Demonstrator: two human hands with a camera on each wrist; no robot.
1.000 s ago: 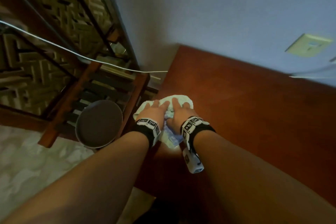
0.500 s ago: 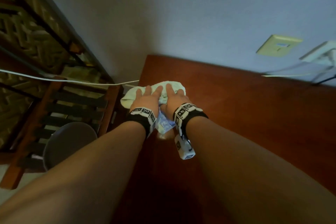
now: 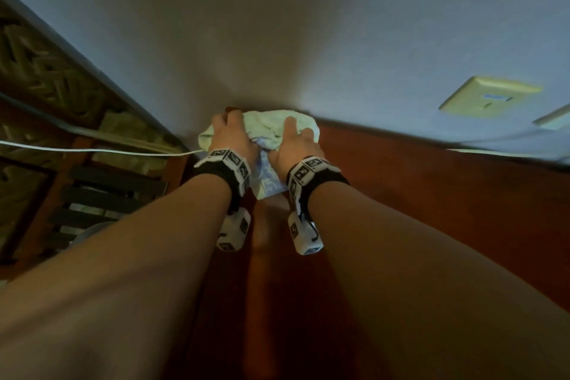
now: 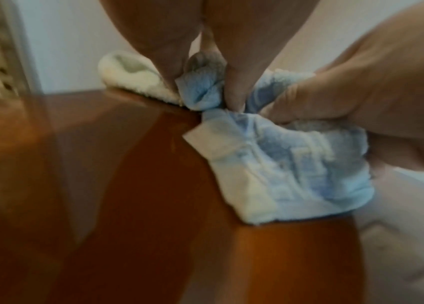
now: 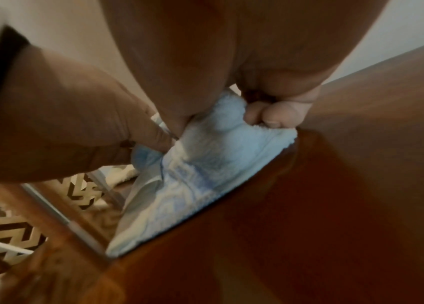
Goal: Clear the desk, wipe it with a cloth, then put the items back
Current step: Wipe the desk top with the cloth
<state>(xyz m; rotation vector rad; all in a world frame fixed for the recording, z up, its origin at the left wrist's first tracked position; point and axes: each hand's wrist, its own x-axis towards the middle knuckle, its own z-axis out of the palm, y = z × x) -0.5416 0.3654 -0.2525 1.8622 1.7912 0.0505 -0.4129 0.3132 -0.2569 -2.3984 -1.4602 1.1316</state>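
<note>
A pale green and blue towel cloth lies bunched at the far left corner of the red-brown desk, right against the wall. My left hand bears down on its left part, fingers bent over the far edge. In the left wrist view a blue fold of the cloth is squeezed between the fingers. My right hand holds the right part. The right wrist view shows its fingertips curled into the cloth.
The wall rises straight behind the cloth and carries a cream outlet plate. A white cable runs leftward from the desk corner. Below the desk's left edge stand a slatted wooden frame and a grey round bin.
Both hands have pushed the cloth away from me along the desk's left edge, up to the far corner at the wall. The fingers lay straighter before.
</note>
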